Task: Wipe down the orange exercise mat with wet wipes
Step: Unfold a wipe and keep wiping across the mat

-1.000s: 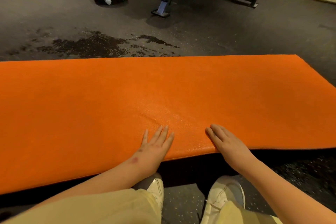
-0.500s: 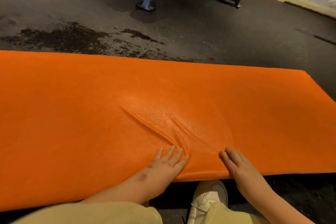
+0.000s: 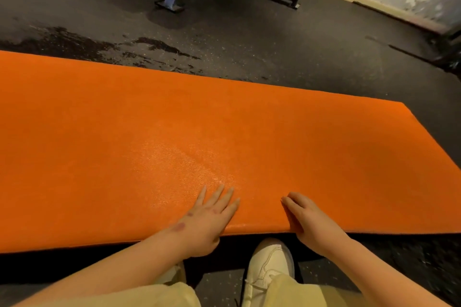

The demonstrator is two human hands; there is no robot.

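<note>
The mat (image 3: 224, 132) spans mid-frame on bare dark floor (image 3: 262, 40), left hand (image 3: 212, 217) flat and relaxed by its lower edge, right hand (image 3: 310, 222) bent over that edge, thumb hidden, grip unclear.

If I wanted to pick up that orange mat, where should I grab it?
Probably the near long edge, coming from the person's side. The mat is thin, wide and lies flat on the floor, so only an edge offers a pinch: thumb beneath, fingers on top. The left hand and right hand rest there.
</note>
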